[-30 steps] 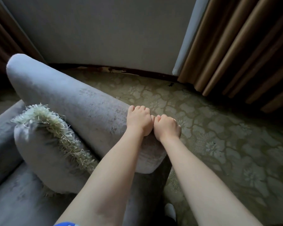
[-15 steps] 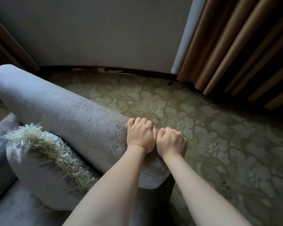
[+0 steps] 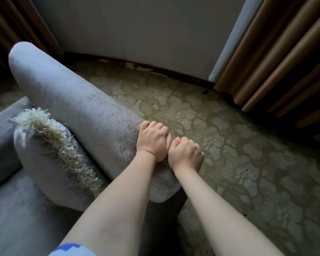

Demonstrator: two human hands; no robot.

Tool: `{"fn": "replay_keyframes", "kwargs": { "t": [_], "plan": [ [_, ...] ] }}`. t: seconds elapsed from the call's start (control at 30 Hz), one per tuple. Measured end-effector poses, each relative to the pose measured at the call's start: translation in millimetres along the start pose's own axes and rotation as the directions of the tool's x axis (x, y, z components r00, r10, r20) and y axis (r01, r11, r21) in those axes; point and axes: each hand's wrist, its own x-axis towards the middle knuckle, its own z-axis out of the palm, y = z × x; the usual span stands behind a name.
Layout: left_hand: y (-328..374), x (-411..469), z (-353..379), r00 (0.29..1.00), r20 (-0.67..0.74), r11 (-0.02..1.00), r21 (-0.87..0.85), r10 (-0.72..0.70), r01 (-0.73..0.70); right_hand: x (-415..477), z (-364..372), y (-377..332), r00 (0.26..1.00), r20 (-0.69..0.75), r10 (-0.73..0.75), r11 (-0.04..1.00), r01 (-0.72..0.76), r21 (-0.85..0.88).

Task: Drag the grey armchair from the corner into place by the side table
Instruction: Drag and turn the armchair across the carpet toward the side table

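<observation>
Nearest of all, a small bit of blue and white cloth sleeve is showing over the front of the soft grey fabric armchair. Two bare arms are reaching out from there across the armchair's front corner.

The left hand is gripping the top of the armchair's fat rounded arm, close to its front end, with its fingers curling over the outer side. The right hand is gripping the same arm right beside it, a little nearer the front end, and its fingers are curling over too. The two hands are touching each other.

Inside the armchair, a grey cushion with a shaggy cream fringe is leaning against the inner side of that arm.

The armchair is sitting on a green and beige carpet with a flower pattern, which is spreading out from the side of the armchair where the hands are. Beyond the armchair, a dark strip of skirting board is running along the bottom of a plain pale grey wall. Long brown curtains with deep folds are hanging past the carpet, well apart from the armchair. More dark brown curtain is hanging near the armchair's far end.
</observation>
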Motion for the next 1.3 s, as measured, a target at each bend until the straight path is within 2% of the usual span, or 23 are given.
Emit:
{"fn": "replay_keyframes", "kwargs": {
  "t": [0.3,0.47,0.67,0.93,1.07,1.13,1.3],
  "plan": [
    [5,-9,0,0.999,0.029,0.998,0.059,-0.013,0.011,-8,-4,8,0.996,0.076,-0.053,0.998,0.051,0.023],
    [2,-5,3,0.993,-0.115,1.0,-0.01,0.024,-0.025,-1,2,5,0.999,0.039,-0.007,1.0,0.007,-0.02],
    [3,3,5,0.991,-0.13,0.998,-0.035,0.038,-0.043,7,5,5,1.0,0.0,0.007,0.999,-0.007,-0.046],
    [3,2,6,0.998,-0.051,0.999,0.023,0.039,-0.038,7,7,4,0.999,-0.049,0.01,1.0,-0.011,-0.014],
    [6,-9,0,1.0,0.019,0.999,0.041,0.014,-0.015,-4,-2,4,1.0,-0.006,-0.017,1.0,0.017,0.02],
    [11,-21,-7,0.998,0.07,0.999,0.048,0.007,-0.01,-18,-9,5,1.0,0.024,-0.007,0.999,0.006,0.045],
    [28,-72,-13,0.997,0.056,0.998,0.025,0.053,-0.054,-73,-19,31,1.0,-0.002,0.029,0.999,-0.029,0.039]
  ]
}}
